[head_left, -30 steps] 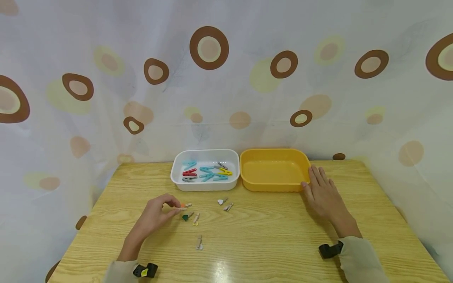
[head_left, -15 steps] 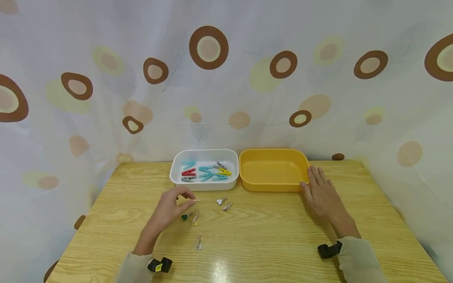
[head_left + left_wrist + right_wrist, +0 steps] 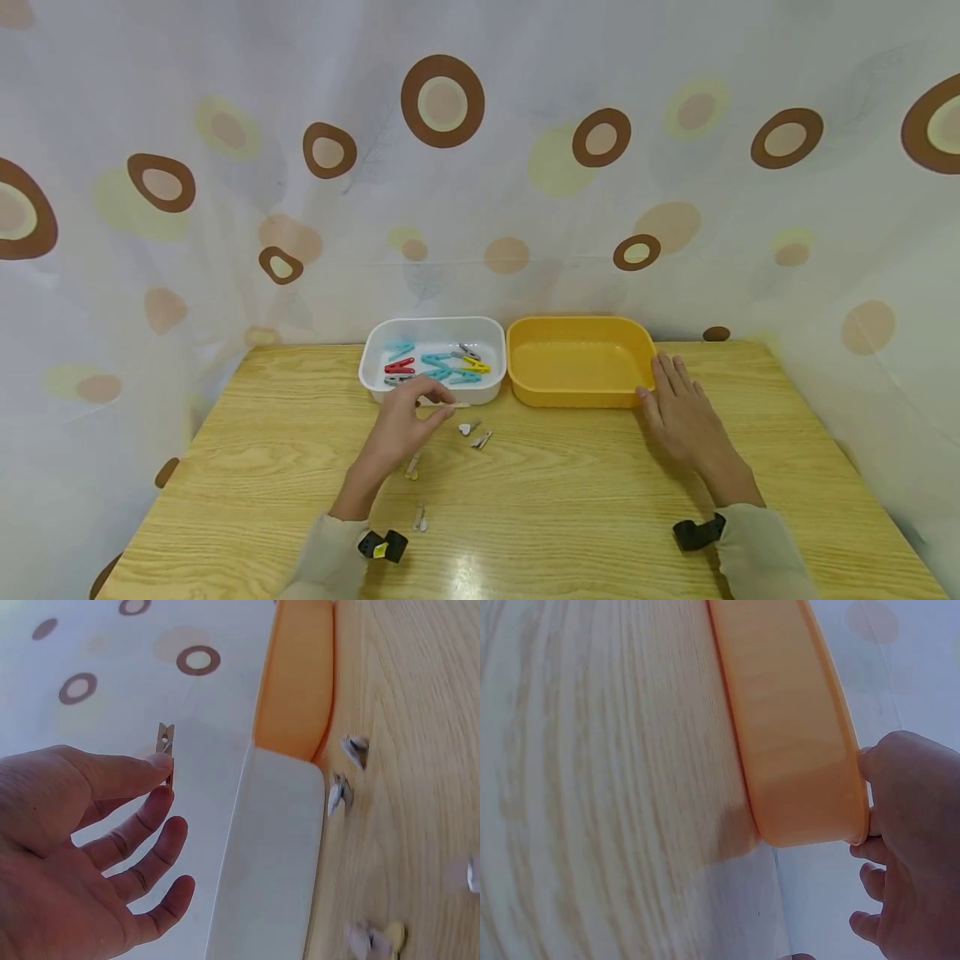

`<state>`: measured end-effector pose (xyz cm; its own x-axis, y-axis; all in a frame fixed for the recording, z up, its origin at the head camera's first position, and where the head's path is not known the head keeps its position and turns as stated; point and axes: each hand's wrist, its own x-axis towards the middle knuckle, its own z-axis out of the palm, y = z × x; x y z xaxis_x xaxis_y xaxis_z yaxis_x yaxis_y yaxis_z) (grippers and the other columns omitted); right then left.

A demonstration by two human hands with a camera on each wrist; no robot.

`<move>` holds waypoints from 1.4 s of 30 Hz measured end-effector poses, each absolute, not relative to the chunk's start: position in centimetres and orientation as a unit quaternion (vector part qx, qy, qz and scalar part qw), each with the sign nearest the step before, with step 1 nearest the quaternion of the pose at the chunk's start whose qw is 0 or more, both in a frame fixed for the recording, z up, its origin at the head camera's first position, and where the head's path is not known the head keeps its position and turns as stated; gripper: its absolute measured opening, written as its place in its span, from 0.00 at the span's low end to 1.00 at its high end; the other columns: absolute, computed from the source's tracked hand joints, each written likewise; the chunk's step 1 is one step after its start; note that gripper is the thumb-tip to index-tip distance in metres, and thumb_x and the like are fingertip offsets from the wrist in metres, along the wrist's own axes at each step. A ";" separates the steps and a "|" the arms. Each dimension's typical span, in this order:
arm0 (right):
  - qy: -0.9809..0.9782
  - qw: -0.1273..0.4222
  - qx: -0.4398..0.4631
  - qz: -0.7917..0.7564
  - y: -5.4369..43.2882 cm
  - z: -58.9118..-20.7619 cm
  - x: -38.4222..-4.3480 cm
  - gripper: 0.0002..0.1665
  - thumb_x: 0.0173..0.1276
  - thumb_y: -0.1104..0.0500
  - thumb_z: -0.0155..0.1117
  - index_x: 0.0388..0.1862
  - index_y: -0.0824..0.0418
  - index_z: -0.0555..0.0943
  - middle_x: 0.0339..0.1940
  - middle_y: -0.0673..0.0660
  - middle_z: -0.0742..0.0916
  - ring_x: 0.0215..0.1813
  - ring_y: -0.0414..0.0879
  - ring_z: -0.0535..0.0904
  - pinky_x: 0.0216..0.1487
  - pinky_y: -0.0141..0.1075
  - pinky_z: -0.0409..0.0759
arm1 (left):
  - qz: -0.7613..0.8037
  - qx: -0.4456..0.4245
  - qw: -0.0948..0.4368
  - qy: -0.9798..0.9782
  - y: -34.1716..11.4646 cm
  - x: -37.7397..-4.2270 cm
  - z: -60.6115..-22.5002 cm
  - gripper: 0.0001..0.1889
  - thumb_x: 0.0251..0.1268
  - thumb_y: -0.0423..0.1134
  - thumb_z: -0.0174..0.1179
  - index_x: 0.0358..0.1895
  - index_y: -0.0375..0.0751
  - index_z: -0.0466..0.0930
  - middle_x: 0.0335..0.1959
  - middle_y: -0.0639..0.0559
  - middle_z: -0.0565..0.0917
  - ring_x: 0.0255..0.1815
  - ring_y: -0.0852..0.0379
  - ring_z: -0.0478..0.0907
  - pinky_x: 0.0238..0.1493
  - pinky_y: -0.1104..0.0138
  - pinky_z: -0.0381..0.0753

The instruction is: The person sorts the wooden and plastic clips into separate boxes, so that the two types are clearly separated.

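My left hand (image 3: pixel 401 425) pinches a small wooden clothespin (image 3: pixel 166 740) between thumb and forefinger, the other fingers loosely bent. In the head view it is over the front edge of the white tray (image 3: pixel 367 387), with the clothespin (image 3: pixel 461 405) pointing right. My right hand (image 3: pixel 684 417) rests against the right end of the yellow tray (image 3: pixel 577 398), its fingers extended along the side and the thumb at the front corner. In the right wrist view, its fingertips touch the rim of that tray (image 3: pixel 802 780).
Inside the white tray lie several plastic clothespins, blue, red, grey and yellow (image 3: pixel 476 365). On the wooden table (image 3: pixel 555 500) lie small wooden clothespins: one with a white heart (image 3: pixel 465 429), a plain-looking one (image 3: pixel 482 439), one with yellow (image 3: pixel 412 468) and another nearer (image 3: pixel 420 518). A patterned cloth (image 3: pixel 510 208) hangs behind.
My left hand has lifted the wooden clothespin off the table and carried it right and away from me, to the white tray's front edge. My right hand has stayed at the yellow tray.
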<state>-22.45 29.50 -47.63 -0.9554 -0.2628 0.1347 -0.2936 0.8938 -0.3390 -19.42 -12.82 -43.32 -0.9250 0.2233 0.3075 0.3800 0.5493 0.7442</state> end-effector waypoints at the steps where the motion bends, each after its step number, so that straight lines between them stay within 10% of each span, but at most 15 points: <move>1: -0.972 0.043 0.144 0.181 29.5 -47.7 -22.4 0.42 0.87 0.44 0.34 0.82 0.74 0.44 0.82 0.74 0.52 0.83 0.69 0.41 0.73 0.71 0.49 | -0.445 -0.175 0.091 -0.873 -12.5 -19.6 -43.3 0.06 0.62 0.30 0.73 0.38 0.43 0.86 0.37 0.53 0.86 0.44 0.46 0.82 0.46 0.48 0.78; 42: -0.973 0.038 0.139 0.182 29.4 -47.6 -22.5 0.42 0.87 0.44 0.34 0.82 0.74 0.44 0.83 0.74 0.51 0.82 0.70 0.42 0.74 0.70 0.50 | -0.438 -0.199 0.089 -0.872 -1.8 -27.3 -42.4 0.03 0.68 0.33 0.69 0.42 0.38 0.87 0.41 0.45 0.86 0.47 0.42 0.82 0.51 0.57 0.81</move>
<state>-22.51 29.45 -47.64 -0.9583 -0.2575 0.1242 -0.2850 0.8945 -0.3443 -27.30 -1.83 -42.36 -0.9048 0.2690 0.3302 0.4255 0.5368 0.7286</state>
